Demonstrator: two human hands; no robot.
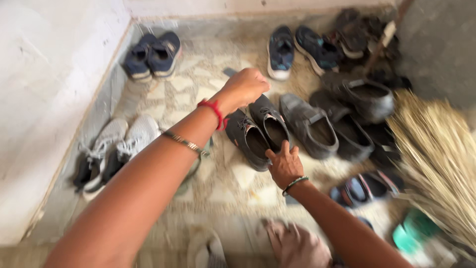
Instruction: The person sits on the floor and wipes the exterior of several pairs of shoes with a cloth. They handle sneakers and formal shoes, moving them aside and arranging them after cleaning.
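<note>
From the head camera, the right hand (284,166) rests its fingertips on the heel rim of a dark lace-up shoe (270,123), fingers bent but not closed around it. The mate of that shoe (249,140) lies just to the left of this hand, touching the first. The left hand (246,87) hovers beyond the toes of the pair, curled into a loose fist; whether it holds something I cannot tell, though a dark strip shows just behind it.

The shoe looks like soft leather or canvas with a stiffer sole, likely light enough for one hand. The open collar at the heel seems the natural grip, since the upper would probably buckle if pinched.

Right of the right hand sit grey slip-on shoes (310,125), and further right a straw broom (439,159). Left of the left forearm lie white sneakers (119,144); beyond the left hand, navy sneakers (152,54) stand by the wall.

The floor (198,94) is dusty stone mosaic, meeting a pale plastered wall (44,99) in a corner.
</note>
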